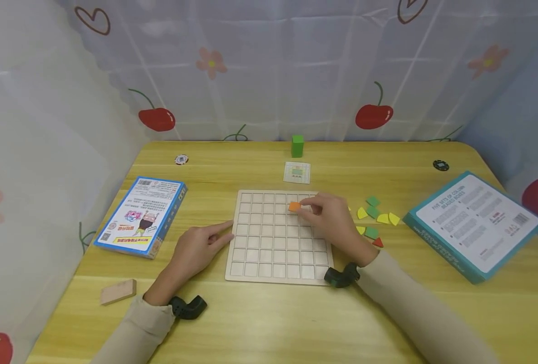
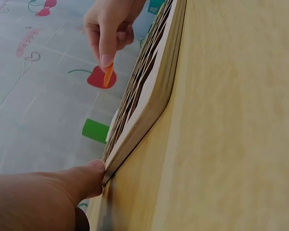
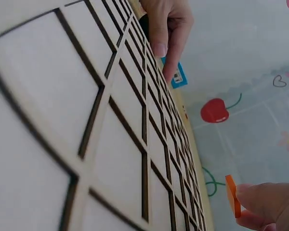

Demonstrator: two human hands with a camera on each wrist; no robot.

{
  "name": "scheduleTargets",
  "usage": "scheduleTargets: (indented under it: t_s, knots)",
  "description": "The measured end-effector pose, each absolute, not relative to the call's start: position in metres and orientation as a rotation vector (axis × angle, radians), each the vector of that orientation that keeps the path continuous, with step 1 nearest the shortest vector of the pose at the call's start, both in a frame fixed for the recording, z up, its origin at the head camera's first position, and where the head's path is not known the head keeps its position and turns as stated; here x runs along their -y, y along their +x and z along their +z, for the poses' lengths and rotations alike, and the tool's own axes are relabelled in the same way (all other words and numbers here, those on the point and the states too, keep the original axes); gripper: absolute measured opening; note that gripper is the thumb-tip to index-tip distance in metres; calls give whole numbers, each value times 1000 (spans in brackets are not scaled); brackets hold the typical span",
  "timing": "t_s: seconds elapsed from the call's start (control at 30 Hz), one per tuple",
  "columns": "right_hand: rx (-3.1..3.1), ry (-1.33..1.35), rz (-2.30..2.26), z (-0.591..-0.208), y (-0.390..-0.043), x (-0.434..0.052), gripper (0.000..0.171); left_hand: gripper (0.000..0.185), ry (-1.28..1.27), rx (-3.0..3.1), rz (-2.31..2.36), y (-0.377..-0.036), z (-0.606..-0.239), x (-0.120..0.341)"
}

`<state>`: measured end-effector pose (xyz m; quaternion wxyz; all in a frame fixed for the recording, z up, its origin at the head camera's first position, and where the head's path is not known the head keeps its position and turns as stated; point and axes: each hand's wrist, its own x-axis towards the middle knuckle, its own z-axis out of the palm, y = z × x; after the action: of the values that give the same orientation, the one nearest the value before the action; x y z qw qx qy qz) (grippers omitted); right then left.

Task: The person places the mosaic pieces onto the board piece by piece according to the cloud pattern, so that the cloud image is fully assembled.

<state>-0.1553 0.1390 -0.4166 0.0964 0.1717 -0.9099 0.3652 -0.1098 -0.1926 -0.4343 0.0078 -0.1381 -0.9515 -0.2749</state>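
Nearest, two beige sleeves [image 1: 416, 308] are extending over a wooden table [image 1: 273, 323], and a black curved device [image 1: 188, 308] is sitting at each wrist. A small wooden block [image 1: 118, 292] is lying beside the left forearm. The left hand [image 1: 197, 251] is resting with its thumb and index finger straight and spread apart, their tips touching the left edge of a pale gridded board [image 1: 266, 243] that is lying flat. The right hand [image 1: 334, 218] is pinching an orange tile [image 1: 294, 206] between thumb and finger, holding it over the board's far cells; the left wrist view is showing a gap beneath it. To the board's left, a blue-edged box [image 1: 142, 216] is lying flat, and well to the right a teal box [image 1: 475, 225] is lying at an angle. Between the board and the teal box, a red triangle [image 1: 378, 242], several green pieces [image 1: 372, 232] and some yellow pieces [image 1: 362, 213] are lying scattered. Beyond the board, a small card [image 1: 297, 172] with a printed pattern is lying flat, and just behind it a green block [image 1: 297, 146] is standing upright. A white chip [image 1: 181, 160] is lying at far left and a black chip [image 1: 441, 165] at far right. Behind, a pale curtain [image 1: 278, 91] is showing cherries and flowers
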Motion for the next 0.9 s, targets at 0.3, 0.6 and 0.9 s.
scheduleTargets:
  t_s: [0.3,0.6,0.9]
  knots:
    - [2766,577,1099,-417,-174,-118,22,40,-439,2970,-863,-110,-436,191]
    - [2751,638,1092,-432,-178,-117,12,40,-435,2956,-849,-110,-436,192]
    - [2784,669,1055,-432,-177,-114,12,39,-435,2965,-856,-110,-436,193]
